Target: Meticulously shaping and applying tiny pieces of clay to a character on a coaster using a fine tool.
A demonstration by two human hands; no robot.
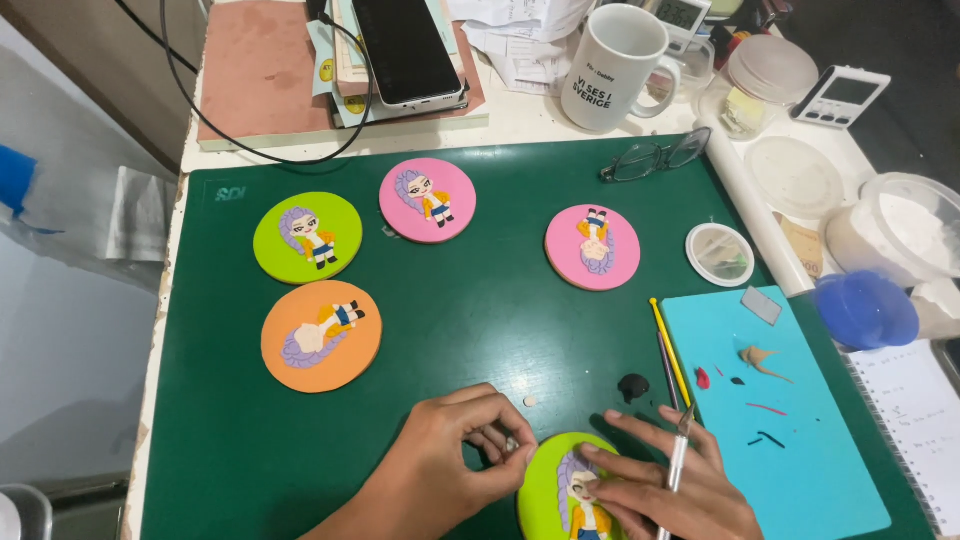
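A lime-green clay disc (552, 495) bearing a small figure lay at the near edge of the green cutting mat (470, 330). It was steadied by the right hand (665, 480), whose fingers were also closed around a thin metal-tipped tool (678, 462). A tiny pale clay bit (511, 443) was pinched in the curled fingertips of the left hand (450, 460), just left of the disc. The soft figure could have been dented by the pressing fingers, or scratched by the tool's tip; the bit could have been dropped.
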